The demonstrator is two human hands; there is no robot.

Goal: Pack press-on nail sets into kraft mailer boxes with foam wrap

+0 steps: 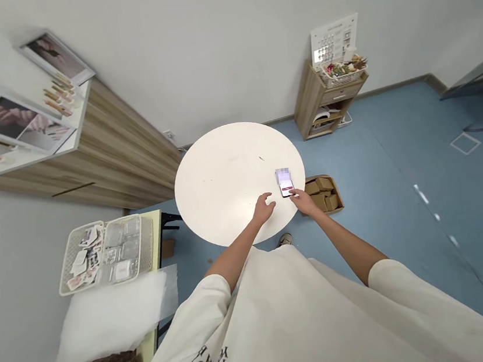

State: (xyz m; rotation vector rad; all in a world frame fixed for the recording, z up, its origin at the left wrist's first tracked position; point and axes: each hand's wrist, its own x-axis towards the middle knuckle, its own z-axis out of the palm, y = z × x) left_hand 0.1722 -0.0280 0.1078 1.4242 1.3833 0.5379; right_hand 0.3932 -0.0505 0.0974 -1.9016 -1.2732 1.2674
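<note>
A smartphone (286, 185) with a lit screen is at the right side of the white round table (217, 166). A red bar shows low on its screen, and its upper part is blurred out. My right hand (303, 203) has its thumb and a finger closed at the phone's lower right corner. Whether the phone rests flat or is slightly raised I cannot tell. Left of the phone, my left hand (264, 209) hovers over the tabletop, its thumb and fingers curved apart with nothing between them. A small dark thin piece (261, 158) lies farther back on the table.
Beside the table on the floor sits a box of brown cartons (334, 203). A small wooden cabinet (309, 102) stands against the wall at the right. At left are a tall wooden cabinet (131, 141), white baskets (146, 245) and white packing sheets (112, 317).
</note>
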